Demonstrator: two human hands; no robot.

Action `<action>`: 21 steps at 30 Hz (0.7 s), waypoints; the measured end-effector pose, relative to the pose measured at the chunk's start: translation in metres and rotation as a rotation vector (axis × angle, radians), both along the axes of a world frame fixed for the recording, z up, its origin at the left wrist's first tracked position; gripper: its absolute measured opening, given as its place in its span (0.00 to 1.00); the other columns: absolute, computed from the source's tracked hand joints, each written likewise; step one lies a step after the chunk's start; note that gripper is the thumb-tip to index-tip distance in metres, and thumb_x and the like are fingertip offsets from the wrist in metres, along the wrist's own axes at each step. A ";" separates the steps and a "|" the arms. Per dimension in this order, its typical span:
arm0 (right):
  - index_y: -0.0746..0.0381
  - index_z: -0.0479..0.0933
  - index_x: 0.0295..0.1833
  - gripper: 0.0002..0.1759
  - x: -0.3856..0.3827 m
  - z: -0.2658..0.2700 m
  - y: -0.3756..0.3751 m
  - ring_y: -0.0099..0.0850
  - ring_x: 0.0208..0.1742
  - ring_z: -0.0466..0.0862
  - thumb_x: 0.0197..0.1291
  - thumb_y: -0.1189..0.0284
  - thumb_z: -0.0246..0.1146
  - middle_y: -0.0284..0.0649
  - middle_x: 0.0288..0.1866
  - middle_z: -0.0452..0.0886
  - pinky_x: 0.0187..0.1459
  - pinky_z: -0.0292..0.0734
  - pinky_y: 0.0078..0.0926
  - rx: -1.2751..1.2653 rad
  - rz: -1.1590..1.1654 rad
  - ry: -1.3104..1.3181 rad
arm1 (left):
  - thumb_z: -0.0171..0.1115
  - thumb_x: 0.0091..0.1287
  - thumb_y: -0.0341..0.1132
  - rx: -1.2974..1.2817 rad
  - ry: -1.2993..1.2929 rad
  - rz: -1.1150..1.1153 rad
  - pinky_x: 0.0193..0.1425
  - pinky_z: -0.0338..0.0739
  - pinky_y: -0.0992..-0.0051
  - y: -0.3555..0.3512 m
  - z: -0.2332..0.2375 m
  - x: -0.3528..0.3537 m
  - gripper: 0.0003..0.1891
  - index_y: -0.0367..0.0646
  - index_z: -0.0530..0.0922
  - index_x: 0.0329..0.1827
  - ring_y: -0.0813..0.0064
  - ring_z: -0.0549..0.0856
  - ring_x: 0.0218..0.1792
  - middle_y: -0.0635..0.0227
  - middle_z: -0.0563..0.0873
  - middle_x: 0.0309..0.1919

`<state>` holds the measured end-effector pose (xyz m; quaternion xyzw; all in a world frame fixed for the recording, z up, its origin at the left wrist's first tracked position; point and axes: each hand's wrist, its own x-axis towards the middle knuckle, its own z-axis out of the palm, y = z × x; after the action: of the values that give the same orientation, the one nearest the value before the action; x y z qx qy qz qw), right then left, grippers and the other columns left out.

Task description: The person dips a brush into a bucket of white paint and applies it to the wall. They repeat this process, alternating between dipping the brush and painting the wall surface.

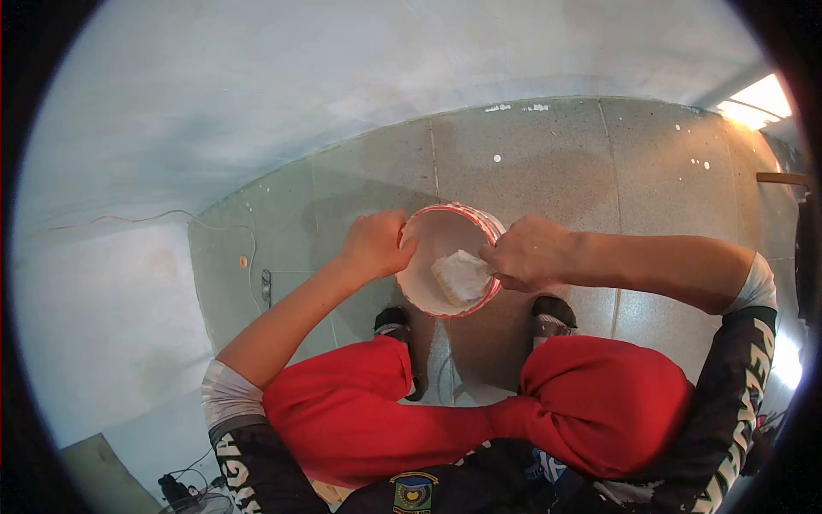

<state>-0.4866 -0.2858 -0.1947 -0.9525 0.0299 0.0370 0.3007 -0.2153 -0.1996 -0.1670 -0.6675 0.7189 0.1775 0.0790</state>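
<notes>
A round bucket (419, 295) with a red-and-white, paint-smeared rim stands between my feet. My left hand (377, 244) is closed on its left rim, thumb toward the opening. At the right rim, my right hand (529, 253) is closed around the handle end of a broad paintbrush (462, 277). White paint coats the brush, and its wide end points down and left inside the bucket. Most of the handle is hidden by my fingers. The bucket's inner wall looks pale and coated; how much paint lies at the bottom is hard to make out.
A pale wall (282, 86) curves along the far and left sides. White paint spots dot the tiled floor (548, 163). A thin cable (231, 227) runs along the left, near a small dark strip (266, 288). Bright light (758, 103) enters at upper right.
</notes>
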 end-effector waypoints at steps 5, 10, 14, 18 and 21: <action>0.68 0.75 0.46 0.18 0.003 0.015 0.003 0.51 0.27 0.84 0.60 0.63 0.64 0.50 0.23 0.81 0.31 0.78 0.49 -0.035 -0.025 0.122 | 0.60 0.64 0.36 0.102 0.286 0.011 0.40 0.78 0.60 -0.010 0.023 0.024 0.11 0.34 0.77 0.36 0.49 0.84 0.33 0.47 0.84 0.31; 0.69 0.74 0.47 0.18 0.007 0.055 0.010 0.52 0.27 0.83 0.61 0.65 0.64 0.50 0.24 0.81 0.31 0.78 0.48 -0.003 -0.116 0.291 | 0.56 0.64 0.34 0.133 0.252 0.048 0.41 0.77 0.55 -0.003 0.021 0.057 0.09 0.36 0.77 0.38 0.46 0.83 0.36 0.48 0.84 0.32; 0.69 0.74 0.54 0.20 0.020 0.078 0.026 0.53 0.39 0.86 0.62 0.66 0.60 0.56 0.34 0.84 0.43 0.80 0.50 0.004 -0.223 0.422 | 0.53 0.64 0.33 0.153 0.199 0.036 0.42 0.76 0.50 0.019 -0.003 0.080 0.09 0.38 0.78 0.40 0.43 0.83 0.40 0.48 0.85 0.35; 0.69 0.73 0.55 0.20 0.043 0.085 0.042 0.54 0.36 0.84 0.60 0.70 0.63 0.55 0.30 0.83 0.44 0.75 0.56 -0.005 -0.268 0.456 | 0.52 0.64 0.33 0.211 0.104 -0.112 0.45 0.77 0.49 0.026 -0.023 0.093 0.09 0.39 0.78 0.41 0.43 0.84 0.41 0.48 0.85 0.36; 0.68 0.75 0.52 0.17 0.067 0.075 0.053 0.52 0.37 0.85 0.58 0.72 0.63 0.54 0.32 0.84 0.43 0.78 0.53 -0.127 -0.303 0.524 | 0.52 0.67 0.35 0.252 0.117 -0.278 0.45 0.75 0.46 0.008 -0.029 0.103 0.10 0.38 0.75 0.45 0.40 0.83 0.39 0.46 0.84 0.34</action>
<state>-0.4192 -0.2323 -0.1200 -0.9120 0.2504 0.2343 0.2248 -0.1126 -0.1912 -0.1960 -0.5350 0.7798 0.2918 0.1436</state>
